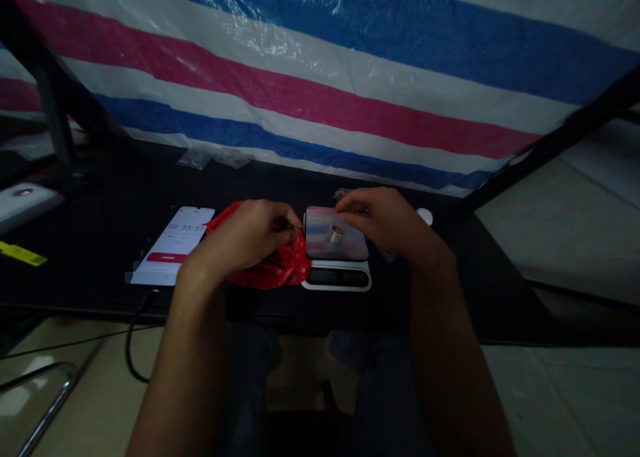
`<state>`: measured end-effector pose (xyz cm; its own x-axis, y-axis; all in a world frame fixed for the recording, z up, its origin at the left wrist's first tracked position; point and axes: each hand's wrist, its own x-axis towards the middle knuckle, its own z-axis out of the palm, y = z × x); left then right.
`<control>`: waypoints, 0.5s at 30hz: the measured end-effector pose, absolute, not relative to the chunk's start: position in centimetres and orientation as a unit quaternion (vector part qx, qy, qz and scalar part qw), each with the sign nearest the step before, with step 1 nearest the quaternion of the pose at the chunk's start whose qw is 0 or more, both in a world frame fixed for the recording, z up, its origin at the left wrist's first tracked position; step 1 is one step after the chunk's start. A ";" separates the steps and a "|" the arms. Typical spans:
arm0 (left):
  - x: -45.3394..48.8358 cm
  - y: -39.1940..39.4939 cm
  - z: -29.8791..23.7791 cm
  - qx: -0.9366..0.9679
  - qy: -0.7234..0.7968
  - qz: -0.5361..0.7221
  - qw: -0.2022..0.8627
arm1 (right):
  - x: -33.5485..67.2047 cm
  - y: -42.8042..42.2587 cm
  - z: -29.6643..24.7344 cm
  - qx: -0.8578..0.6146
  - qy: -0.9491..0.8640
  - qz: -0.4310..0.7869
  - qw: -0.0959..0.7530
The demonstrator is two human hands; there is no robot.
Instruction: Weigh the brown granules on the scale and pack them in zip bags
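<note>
Right now my left hand (250,237) lies curled over the red plastic bag (280,269), its fingertips bunched on the plastic at the bag's right edge. Just beside the bag stands a small digital scale (337,275), and a little white cup (335,234) with something brown inside sits on its platform. My right hand (387,224) hovers above the cup's far side with its fingertips pinched together; whether anything is between them I cannot tell. Both hands are apart, with the cup between them. A phone (173,247) showing a timer lies left of the bag on the black table (90,244).
</note>
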<state>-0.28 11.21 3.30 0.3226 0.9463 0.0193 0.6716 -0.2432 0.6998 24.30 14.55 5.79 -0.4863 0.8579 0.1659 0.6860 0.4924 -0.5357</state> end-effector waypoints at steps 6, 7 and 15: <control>1.7 11.5 4.0 0.766 0.498 0.287 0.288 | 24.4 14.7 5.7 -0.459 -0.846 0.215 0.167; 2.0 11.6 4.1 0.769 0.491 0.295 0.285 | 24.5 14.7 5.8 -0.457 -0.848 0.211 0.166; 5.2 13.3 3.2 0.789 0.425 0.336 0.291 | 26.2 15.2 5.7 -0.453 -0.846 0.189 0.207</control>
<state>5.15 13.30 3.23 0.4142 0.8652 0.2826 0.4745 -0.4702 0.7441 26.23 15.18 5.73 -0.5039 0.8451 0.1788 0.6882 0.5179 -0.5081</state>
